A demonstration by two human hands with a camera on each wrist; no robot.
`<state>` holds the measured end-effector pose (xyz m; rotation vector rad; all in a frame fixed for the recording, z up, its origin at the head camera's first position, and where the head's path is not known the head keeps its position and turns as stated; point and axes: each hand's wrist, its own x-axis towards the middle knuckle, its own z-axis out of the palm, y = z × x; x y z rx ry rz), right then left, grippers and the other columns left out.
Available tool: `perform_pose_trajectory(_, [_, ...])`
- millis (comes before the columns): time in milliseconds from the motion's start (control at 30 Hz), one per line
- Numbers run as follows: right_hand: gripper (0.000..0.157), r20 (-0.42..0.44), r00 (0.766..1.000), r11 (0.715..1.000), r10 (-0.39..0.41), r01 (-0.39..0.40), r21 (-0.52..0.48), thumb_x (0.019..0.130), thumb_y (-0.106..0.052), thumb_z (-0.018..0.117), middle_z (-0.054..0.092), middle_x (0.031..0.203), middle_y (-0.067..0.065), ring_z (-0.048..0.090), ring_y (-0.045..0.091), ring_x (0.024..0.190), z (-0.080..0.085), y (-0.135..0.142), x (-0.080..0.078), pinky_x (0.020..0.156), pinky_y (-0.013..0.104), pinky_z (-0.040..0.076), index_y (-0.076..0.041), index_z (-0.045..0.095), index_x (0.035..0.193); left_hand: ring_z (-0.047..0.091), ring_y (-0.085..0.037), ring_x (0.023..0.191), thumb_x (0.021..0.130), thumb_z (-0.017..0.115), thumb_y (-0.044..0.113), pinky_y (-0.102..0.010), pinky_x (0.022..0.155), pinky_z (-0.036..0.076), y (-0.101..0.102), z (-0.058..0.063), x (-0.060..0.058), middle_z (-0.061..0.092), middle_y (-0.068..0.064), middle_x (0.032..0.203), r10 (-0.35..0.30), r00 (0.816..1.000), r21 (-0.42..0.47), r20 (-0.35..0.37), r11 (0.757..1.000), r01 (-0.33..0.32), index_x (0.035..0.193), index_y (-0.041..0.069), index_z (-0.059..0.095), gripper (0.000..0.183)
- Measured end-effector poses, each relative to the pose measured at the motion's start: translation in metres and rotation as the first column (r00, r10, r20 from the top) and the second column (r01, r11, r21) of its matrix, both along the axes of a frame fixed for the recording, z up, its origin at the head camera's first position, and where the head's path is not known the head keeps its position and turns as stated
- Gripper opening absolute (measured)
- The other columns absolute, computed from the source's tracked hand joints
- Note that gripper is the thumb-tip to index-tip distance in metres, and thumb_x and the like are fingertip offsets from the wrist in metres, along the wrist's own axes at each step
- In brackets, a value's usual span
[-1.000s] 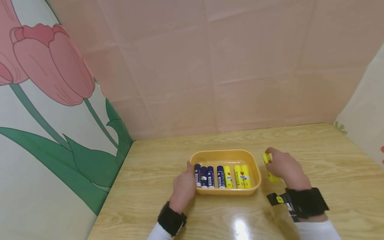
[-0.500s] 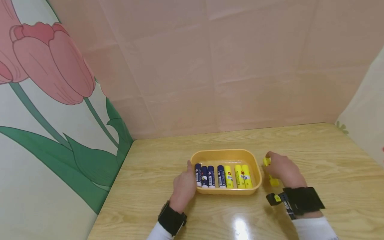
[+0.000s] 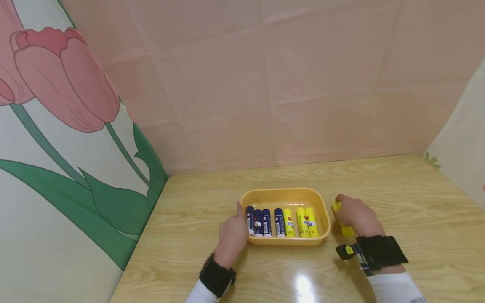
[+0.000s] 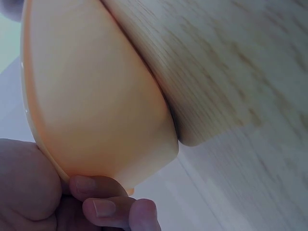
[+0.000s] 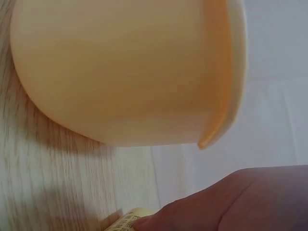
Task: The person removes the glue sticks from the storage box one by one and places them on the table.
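The left hand (image 3: pixel 233 235) grips the rim of the yellow-orange tray (image 3: pixel 286 242) at its near left corner, fingers curled against the outside. Held in the right hand (image 3: pixel 358 216) is a single yellow glue stick (image 3: pixel 346 230), tilted, on that hand's left side and just beside the tray's right end; whether it touches the tabletop (image 3: pixel 189 219) I cannot tell. Inside the tray, four dark blue tubes (image 3: pixel 267 223) sit nearer the left hand, and three yellow tubes (image 3: pixel 302 223) sit nearer the right hand
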<state>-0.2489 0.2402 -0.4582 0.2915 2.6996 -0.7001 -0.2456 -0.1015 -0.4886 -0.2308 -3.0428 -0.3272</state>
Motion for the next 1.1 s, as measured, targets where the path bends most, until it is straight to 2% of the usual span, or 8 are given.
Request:
perform_pose_trajectory(600, [0.071,0.04,0.998,0.998,-0.054,0.055,-0.031,0.093,-0.022,0.061,0.044,0.134,0.042,0.051,0.045,0.098,0.005,-0.003,0.005,0.084,0.066,0.046,0.008,0.029,0.149,0.046,-0.015,0.05,0.102,0.05,0.014,-0.031,0.052,0.044,-0.001,0.001,0.0,0.047,-0.001,0.056,-0.014,1.0,0.033,0.025,0.999,0.013,0.156,0.0,0.028,0.06])
perform_pose_trajectory(867, [0.071,0.038,0.998,0.999,-0.044,0.045,-0.022,0.094,-0.024,0.061,0.05,0.127,0.04,0.053,0.041,0.093,0.011,-0.004,0.007,0.079,0.058,0.05,0.01,0.029,0.148,0.047,-0.016,0.051,0.103,0.049,0.015,-0.032,0.054,0.046,-0.001,0.002,0.001,0.047,-0.001,0.057,-0.005,0.999,0.033,0.048,0.999,0.004,0.157,0.002,0.026,0.06])
perform_pose_trajectory(1100, [0.072,0.041,0.998,0.999,-0.042,0.043,-0.031,0.093,-0.024,0.06,0.048,0.13,0.041,0.053,0.042,0.095,0.012,-0.003,0.01,0.082,0.061,0.049,0.011,0.028,0.148,0.047,-0.016,0.052,0.102,0.05,0.013,-0.034,0.055,0.047,-0.001,0.002,0.0,0.048,-0.002,0.057,-0.009,0.999,0.016,0.044,1.0,0.008,0.157,0.001,0.027,0.061])
